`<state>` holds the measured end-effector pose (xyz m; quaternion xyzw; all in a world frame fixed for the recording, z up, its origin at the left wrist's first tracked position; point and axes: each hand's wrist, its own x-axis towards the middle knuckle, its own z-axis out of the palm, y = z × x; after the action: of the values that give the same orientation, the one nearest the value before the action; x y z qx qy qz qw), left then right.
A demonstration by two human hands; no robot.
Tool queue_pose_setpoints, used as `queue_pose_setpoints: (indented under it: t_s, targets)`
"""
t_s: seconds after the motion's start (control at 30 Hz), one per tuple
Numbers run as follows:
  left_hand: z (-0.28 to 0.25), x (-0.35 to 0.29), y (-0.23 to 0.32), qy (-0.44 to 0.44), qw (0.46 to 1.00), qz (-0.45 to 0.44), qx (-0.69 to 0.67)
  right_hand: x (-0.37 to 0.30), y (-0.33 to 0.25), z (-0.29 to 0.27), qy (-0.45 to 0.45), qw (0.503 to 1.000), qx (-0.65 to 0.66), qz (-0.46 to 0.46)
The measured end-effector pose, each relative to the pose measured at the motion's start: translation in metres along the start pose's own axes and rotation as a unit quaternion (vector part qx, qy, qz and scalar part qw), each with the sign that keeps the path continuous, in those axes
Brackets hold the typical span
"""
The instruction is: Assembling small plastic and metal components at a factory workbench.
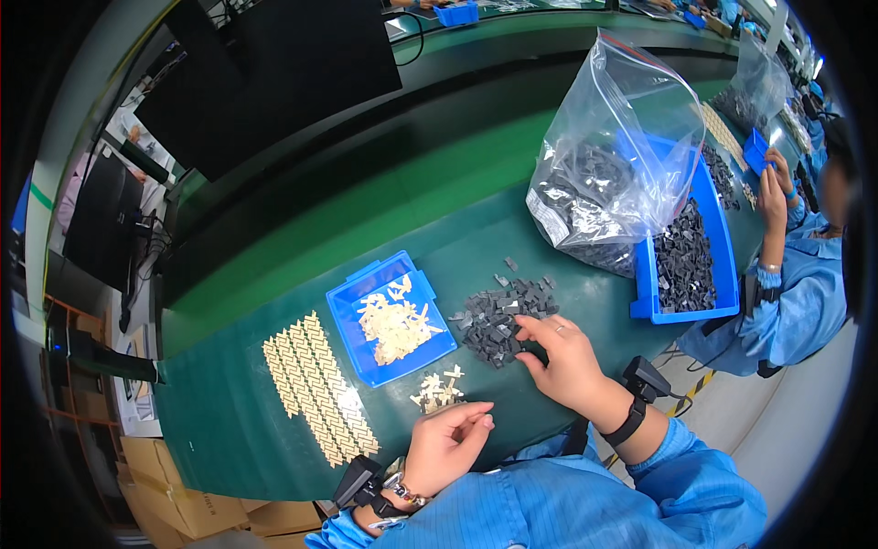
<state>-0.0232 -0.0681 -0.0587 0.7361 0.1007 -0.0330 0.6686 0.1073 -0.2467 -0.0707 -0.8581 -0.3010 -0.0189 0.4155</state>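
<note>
My right hand [569, 368] reaches to the right edge of a loose pile of small dark grey pieces [498, 322]. Its thumb and forefinger are apart, with no piece visible between them. Closer to me, my left hand [448, 448] is closed, thumb against the bent fingers; anything held there is hidden. Just beyond it lies a small heap of cream pieces [437, 392]. A blue bin [373, 371] behind that heap holds more cream pieces [395, 328]. To its left, cream pieces are laid in neat zigzag rows [320, 389] on the green table mat [229, 384].
A clear plastic bag [594, 183] of dark pieces leans on a larger blue bin [647, 284], also filled with dark pieces, at right. A co-worker in blue [777, 302] sits beyond it. A black monitor [274, 73] stands at the back left, cardboard boxes [183, 494] below.
</note>
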Motion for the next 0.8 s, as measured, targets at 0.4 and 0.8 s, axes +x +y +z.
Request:
queue_pose_setpoints:
  t_s: [0.4,0.8]
  targets:
    - [-0.004,0.003,0.012,-0.034,0.998,-0.020,0.050,0.001,0.003,0.003,0.038,0.997,0.058,0.043]
    - [0.004,0.020,0.034,0.111,0.923,0.234,0.285,-0.004,-0.054,0.005,0.069,0.991,0.094,-0.060]
